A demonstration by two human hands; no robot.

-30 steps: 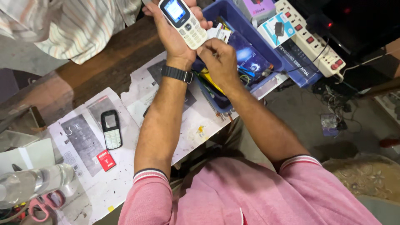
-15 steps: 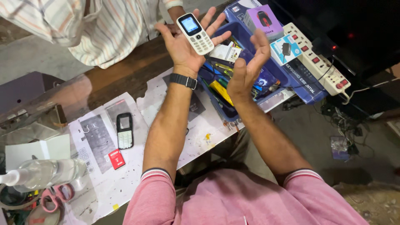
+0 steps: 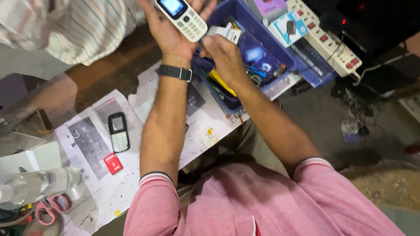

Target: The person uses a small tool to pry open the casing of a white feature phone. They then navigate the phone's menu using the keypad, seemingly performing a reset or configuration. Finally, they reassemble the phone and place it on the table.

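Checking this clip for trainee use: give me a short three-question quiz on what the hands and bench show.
1. True or false: the left hand holds a white keypad phone with its screen lit.
2. What lies on the paper-covered table left of the left forearm?
3. The right hand is over: A) blue tray B) pink scissors C) power strip

Key: 1 true; 2 a black keypad phone; 3 A.

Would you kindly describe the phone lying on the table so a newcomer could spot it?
Start at the paper-covered table left of the left forearm. There a dark phone lies flat, above a small red card. Unlike the white phone in the left hand, its screen is unlit.
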